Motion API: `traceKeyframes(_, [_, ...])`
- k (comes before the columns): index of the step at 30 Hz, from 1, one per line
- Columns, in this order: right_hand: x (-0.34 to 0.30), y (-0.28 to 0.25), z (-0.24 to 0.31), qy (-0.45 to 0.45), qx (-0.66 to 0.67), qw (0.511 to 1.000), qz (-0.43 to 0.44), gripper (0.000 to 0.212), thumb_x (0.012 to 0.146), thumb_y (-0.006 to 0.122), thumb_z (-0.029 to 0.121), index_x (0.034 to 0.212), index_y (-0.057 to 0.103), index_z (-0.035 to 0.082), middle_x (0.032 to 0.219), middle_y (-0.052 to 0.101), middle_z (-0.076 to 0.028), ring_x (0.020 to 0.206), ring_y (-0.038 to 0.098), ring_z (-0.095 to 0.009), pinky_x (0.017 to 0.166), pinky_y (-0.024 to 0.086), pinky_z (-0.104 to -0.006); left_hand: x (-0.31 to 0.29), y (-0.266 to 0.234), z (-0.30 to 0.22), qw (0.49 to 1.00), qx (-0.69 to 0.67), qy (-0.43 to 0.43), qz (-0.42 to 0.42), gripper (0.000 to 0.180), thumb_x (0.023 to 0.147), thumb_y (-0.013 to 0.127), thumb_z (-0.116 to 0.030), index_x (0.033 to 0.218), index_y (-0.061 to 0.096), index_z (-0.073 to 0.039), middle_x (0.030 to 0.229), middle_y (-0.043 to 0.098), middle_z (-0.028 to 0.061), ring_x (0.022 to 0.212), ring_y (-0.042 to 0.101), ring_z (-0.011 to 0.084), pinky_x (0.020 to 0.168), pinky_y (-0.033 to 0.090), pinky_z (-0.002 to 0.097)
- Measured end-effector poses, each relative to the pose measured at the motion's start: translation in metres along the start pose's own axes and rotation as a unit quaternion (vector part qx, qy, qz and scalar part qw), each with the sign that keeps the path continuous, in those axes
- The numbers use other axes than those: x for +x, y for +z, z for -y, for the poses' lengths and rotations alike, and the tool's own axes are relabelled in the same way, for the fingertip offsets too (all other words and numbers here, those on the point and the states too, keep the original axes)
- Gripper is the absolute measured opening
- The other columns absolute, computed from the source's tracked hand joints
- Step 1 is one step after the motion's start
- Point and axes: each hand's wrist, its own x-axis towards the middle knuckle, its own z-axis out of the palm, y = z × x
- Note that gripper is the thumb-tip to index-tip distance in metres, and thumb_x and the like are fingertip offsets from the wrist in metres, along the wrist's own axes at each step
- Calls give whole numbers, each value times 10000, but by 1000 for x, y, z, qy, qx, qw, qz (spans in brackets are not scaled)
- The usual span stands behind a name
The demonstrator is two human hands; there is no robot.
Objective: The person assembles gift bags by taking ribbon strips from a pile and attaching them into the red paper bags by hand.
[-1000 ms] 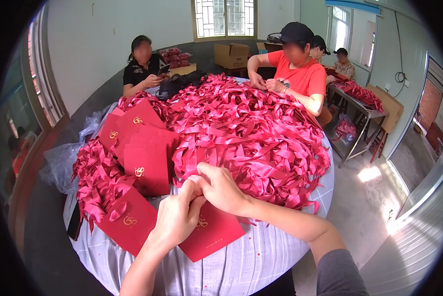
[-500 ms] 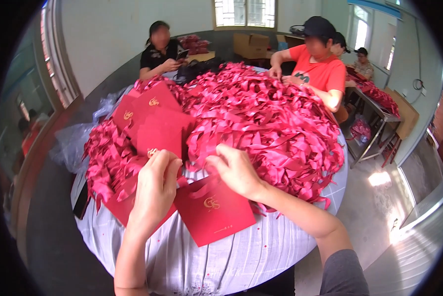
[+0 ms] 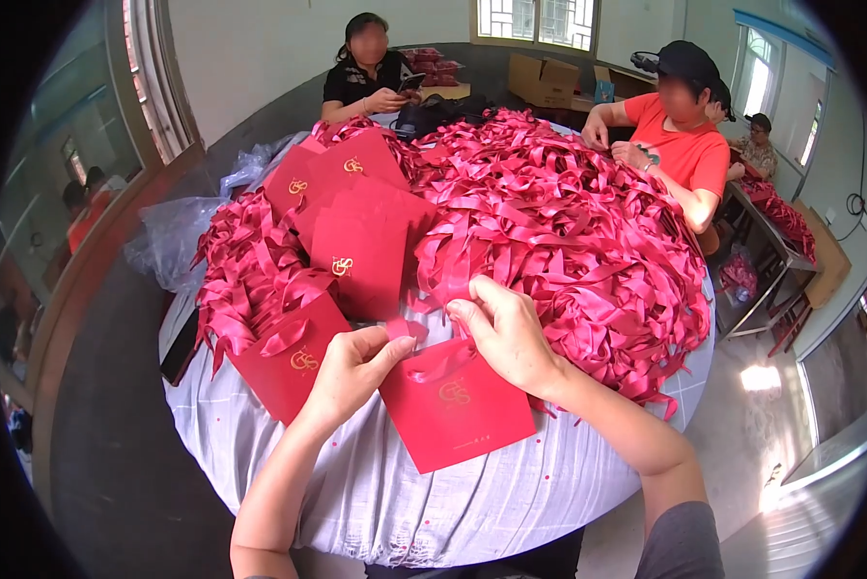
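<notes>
A small flat red paper bag (image 3: 462, 415) with a gold emblem lies on the cloth in front of me, a ribbon loop across its top edge. Just above that edge, my left hand (image 3: 361, 367) pinches a strip of red ribbon (image 3: 409, 330) between thumb and fingers. My right hand (image 3: 506, 333), also closed in a pinch, is at the edge of the ribbon heap (image 3: 559, 232) with ribbon at its fingertips. Left of my left hand lies another red bag (image 3: 293, 362) with a ribbon handle. Beyond it, several red bags (image 3: 361, 261) are piled over more ribbons.
A pale cloth (image 3: 356, 511) covers the round table. A dark flat object (image 3: 179, 347) and clear plastic (image 3: 168, 246) lie at its left edge. Across the table, one person (image 3: 366, 82) holds a phone; another in an orange shirt (image 3: 675, 140) works with both hands by the heap.
The whole view has shifted, moving the scene rightward. My left hand has turned and lowered toward the front bag's top edge. The right hand stays by the heap, fingers now pinched.
</notes>
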Motion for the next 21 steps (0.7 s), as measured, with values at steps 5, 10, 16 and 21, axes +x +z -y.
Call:
traceKeyframes(5, [-2, 6, 1, -36, -3, 999, -3, 129, 896, 592, 90, 851, 553, -25, 727, 622, -116, 639, 595, -141, 578, 462, -305, 1, 6, 3, 983, -182, -14, -27, 250, 931, 573, -144, 1119, 630, 11, 866, 686, 48, 826, 623, 87, 767, 496, 234])
traceKeyframes(10, [-3, 10, 0, -16, 6, 1000, 10, 152, 894, 603, 112, 854, 545, -24, 674, 586, -112, 584, 527, -118, 538, 423, -314, 3, 4, 7, 941, -336, -26, -32, 418, 910, 572, -77, 1315, 483, -25, 967, 670, 79, 851, 662, 150, 790, 530, 277])
traceKeyframes(16, [-7, 18, -6, -20, 17, 999, 26, 170, 898, 600, 115, 832, 525, -23, 644, 576, -99, 576, 513, -86, 520, 415, -299, 3, -6, 15, 918, -396, 0, -16, 463, 930, 541, -80, 1371, 411, -33, 1123, 616, 85, 869, 624, 129, 775, 528, 282])
traceKeyframes(21, [-11, 26, -19, -9, 34, 996, 79, 248, 896, 608, 134, 767, 462, -18, 590, 546, -91, 545, 486, -74, 488, 398, -301, 8, -10, 23, 908, -415, 56, -21, 457, 937, 521, -71, 1372, 400, -5, 1210, 564, 97, 888, 576, 108, 840, 480, 263])
